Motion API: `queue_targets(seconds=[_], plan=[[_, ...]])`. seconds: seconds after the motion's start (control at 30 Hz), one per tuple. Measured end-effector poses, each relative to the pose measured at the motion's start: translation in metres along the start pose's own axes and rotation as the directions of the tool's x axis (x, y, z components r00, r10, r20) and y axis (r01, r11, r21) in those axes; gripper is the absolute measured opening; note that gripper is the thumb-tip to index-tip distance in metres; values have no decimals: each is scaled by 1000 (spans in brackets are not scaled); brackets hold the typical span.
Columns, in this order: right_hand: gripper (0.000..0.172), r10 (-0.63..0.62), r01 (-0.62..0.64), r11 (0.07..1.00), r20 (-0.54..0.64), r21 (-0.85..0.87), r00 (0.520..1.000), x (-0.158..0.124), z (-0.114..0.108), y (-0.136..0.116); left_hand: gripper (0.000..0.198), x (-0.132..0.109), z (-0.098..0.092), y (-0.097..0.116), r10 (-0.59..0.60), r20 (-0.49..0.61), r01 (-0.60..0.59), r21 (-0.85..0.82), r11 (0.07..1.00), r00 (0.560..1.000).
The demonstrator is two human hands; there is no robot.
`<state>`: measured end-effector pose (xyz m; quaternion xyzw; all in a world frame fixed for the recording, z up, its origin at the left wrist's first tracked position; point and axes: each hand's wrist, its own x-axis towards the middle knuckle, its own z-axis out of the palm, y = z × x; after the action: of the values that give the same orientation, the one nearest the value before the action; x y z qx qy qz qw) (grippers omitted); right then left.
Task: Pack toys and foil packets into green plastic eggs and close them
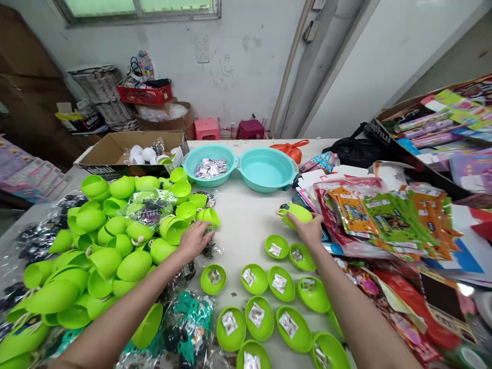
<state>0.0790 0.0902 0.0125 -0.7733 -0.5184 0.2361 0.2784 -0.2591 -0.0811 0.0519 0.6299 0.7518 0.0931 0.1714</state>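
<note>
Looks from head height, close above the table, forward and downward, toward the wall at frame top.

White table with green cups, turquoise basins

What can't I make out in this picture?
All in the head view:
Left hand: its hold on any cup, hidden by its own back.
One green cup: mostly hidden behind the right forearm.
Front green cups: cut off by the lower edge.
Silver packets: any print too small to read.
</note>
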Motion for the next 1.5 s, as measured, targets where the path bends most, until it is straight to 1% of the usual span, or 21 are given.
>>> queue_targets(seconds=[0.07, 0.13, 0.2, 0.27, 0.37, 0.47, 0.53, 0.6, 0.67, 0.73, 0.8, 0.87, 0.9, 1.0, 1.07, 1.13, 1.2, 1.3, 1.37, 1.43, 1.5], plan=[[95, -39, 41, 998, 36, -46, 999, 13, 18, 4, 31, 12, 2, 0, 24, 3, -24, 74, 997, 1000], [90, -84, 91, 992, 85, -86, 993, 20, 31, 7, 28, 26, 3, 5, 56, 14, -57, 142, 988, 998], [85, -101, 117, 986, 130, -122, 986, 25, 39, 11, 27, 47, 1, 11, 75, 31, -79, 198, 977, 997], [80, -101, 127, 978, 162, -164, 982, 29, 42, 14, 29, 75, -3, 14, 70, 43, -78, 244, 967, 997], [66, -142, 187, 956, 201, -225, 969, 33, 38, 19, 32, 125, -6, 16, 26, 76, -47, 298, 953, 997], [54, -254, 311, 912, 228, -267, 940, 28, 27, 25, 38, 169, -1, 14, -64, 132, 14, 352, 936, 989], [47, -336, 403, 868, 255, -291, 907, 22, 20, 30, 50, 191, 7, 9, -137, 166, 63, 388, 920, 976], [38, -405, 483, 816, 282, -318, 870, 13, 12, 35, 65, 205, 16, 1, -203, 198, 105, 417, 903, 959], [31, -455, 536, 766, 289, -356, 842, 5, 5, 40, 76, 213, 26, -9, -245, 225, 126, 438, 890, 943], [33, -479, 540, 732, 249, -416, 842, -2, -1, 43, 84, 215, 34, -19, -268, 232, 138, 459, 878, 935], [43, -460, 471, 725, 155, -502, 874, -5, -5, 44, 92, 216, 40, -25, -284, 218, 151, 479, 865, 934], [56, -412, 365, 721, 59, -589, 909, -3, -7, 45, 97, 217, 43, -28, -300, 201, 169, 492, 854, 932], [55, -388, 321, 713, 30, -623, 921, 0, -7, 45, 96, 218, 44, -29, -305, 199, 173, 494, 852, 931], [29, -353, 273, 674, 24, -686, 935, 10, -7, 47, 84, 222, 42, -30, -287, 217, 153, 482, 862, 933], [20, -350, 274, 652, 39, -707, 936, 15, -8, 50, 74, 224, 39, -31, -260, 218, 132, 470, 873, 941], [20, -362, 304, 630, 75, -714, 929, 16, -9, 53, 64, 223, 37, -32, -245, 199, 130, 461, 878, 949], [20, -385, 361, 609, 135, -707, 913, 12, -10, 56, 53, 221, 36, -33, -245, 179, 142, 451, 881, 953], [23, -410, 422, 591, 194, -688, 891, 5, -9, 58, 46, 215, 35, -34, -247, 158, 163, 416, 895, 956], [26, -412, 418, 599, 185, -682, 892, 2, -9, 57, 38, 211, 33, -33, -241, 130, 175, 386, 906, 962], [27, -407, 402, 620, 161, -674, 899, 1, -12, 56, 29, 209, 30, -32, -232, 74, 192, 352, 916, 970], [26, -411, 404, 645, 152, -648, 899, -1, -15, 53, 30, 205, 25, -30, -216, 9, 203, 303, 931, 976]])
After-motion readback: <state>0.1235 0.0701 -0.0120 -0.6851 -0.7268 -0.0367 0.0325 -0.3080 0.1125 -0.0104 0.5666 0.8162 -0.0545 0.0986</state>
